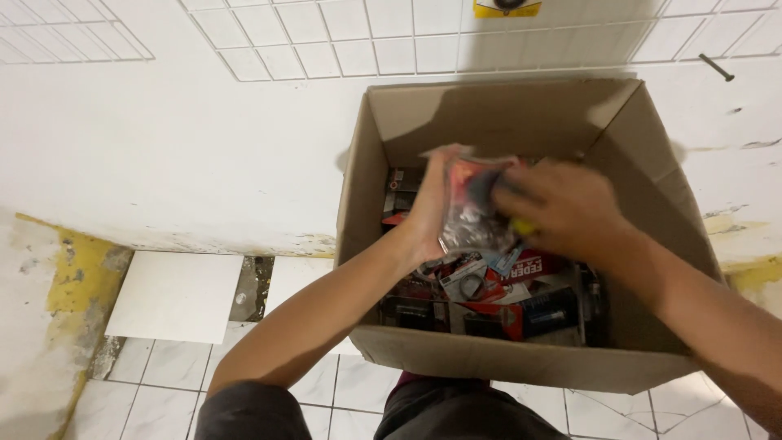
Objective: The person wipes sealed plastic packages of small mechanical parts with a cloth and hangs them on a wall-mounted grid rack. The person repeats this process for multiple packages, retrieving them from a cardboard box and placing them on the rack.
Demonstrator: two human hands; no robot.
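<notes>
Hands: your left hand (429,213) and right hand (562,208) both grip the clear plastic parts bag (471,213) over the open brown cardboard box (505,114).

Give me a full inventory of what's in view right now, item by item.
Cardboard box: one, brown, open, centre, by the wall.
Clear plastic bag: one, transparent with red and dark contents, held above the box.
Small packaged parts: many, red, black and grey, filling the box bottom.
Loose tile: one, white, floor at left.
Wall: white, tiled higher up.
Left hand: gripping the bag's left edge.
Right hand: blurred, on the bag's right side.
</notes>
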